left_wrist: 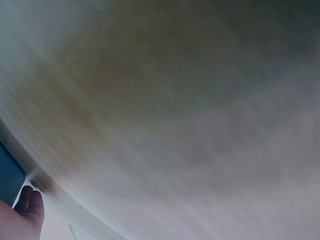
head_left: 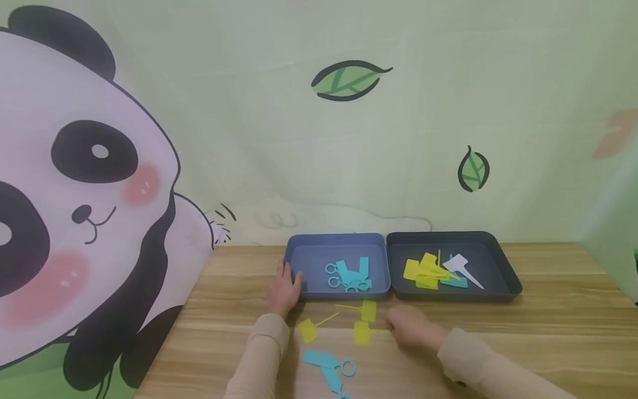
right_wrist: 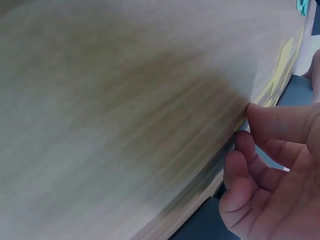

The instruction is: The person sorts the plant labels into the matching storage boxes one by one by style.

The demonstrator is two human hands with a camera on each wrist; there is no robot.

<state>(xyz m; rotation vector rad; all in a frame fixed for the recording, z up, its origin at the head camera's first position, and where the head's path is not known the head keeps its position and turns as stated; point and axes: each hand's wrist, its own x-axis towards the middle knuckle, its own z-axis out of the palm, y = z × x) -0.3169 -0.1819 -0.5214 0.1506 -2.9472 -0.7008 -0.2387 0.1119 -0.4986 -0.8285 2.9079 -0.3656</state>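
At the front left corner of the blue tray (head_left: 339, 239), my left hand (head_left: 284, 291) rests with its fingers along the outer side and its thumb by the front rim. My right hand (head_left: 416, 326) is low over the table, its thumb and forefinger pinching the stem end of a yellow T-shaped plant label (head_left: 362, 332). In the right wrist view the other fingers of the right hand (right_wrist: 272, 170) are curled. Two more yellow labels (head_left: 308, 331) lie nearby, and cyan ring tags (head_left: 321, 359) lie closer to me. Several cyan ring tags (head_left: 351, 275) are in the blue tray.
A black tray (head_left: 505, 274) stands against the blue tray's right side. It holds several yellow labels (head_left: 426, 271), a white label (head_left: 461, 265) and a cyan piece (head_left: 456, 280). The wooden table (head_left: 553, 310) meets a printed curtain (head_left: 423, 127) behind the trays.
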